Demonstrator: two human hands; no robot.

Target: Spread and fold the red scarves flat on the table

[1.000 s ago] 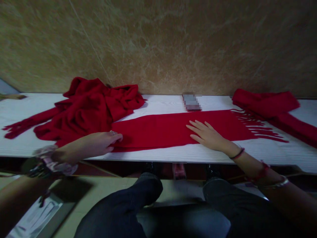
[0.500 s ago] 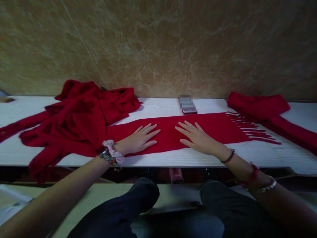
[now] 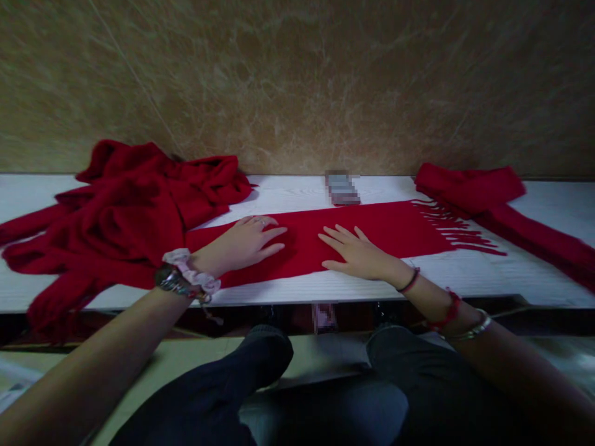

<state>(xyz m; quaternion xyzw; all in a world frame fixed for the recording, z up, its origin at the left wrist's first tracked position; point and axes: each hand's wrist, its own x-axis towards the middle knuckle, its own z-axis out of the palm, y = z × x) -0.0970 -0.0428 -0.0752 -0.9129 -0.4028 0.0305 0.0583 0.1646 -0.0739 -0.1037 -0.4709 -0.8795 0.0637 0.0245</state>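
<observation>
A red scarf lies flat along the white bench top, its fringe spread toward the right. On its left-middle part rests my left hand, a ring on one finger, the fingers apart and slightly bent. My right hand lies palm down on the scarf's middle, fingers spread. Neither hand grips the cloth. The scarf's left end runs into a crumpled heap of red cloth, so where it stops cannot be told. Another red scarf, folded, lies beyond the fringe at the right.
A pixelated phone-like object lies behind the scarf on the white bench top. A brown marbled wall rises along the back. My knees are below the front edge, with a pixelated pinkish thing between them.
My left hand has slid slightly left over the scarf, and its fingers bend more. The right hand stays nearly in place on the cloth. The whole view has shifted a little.
</observation>
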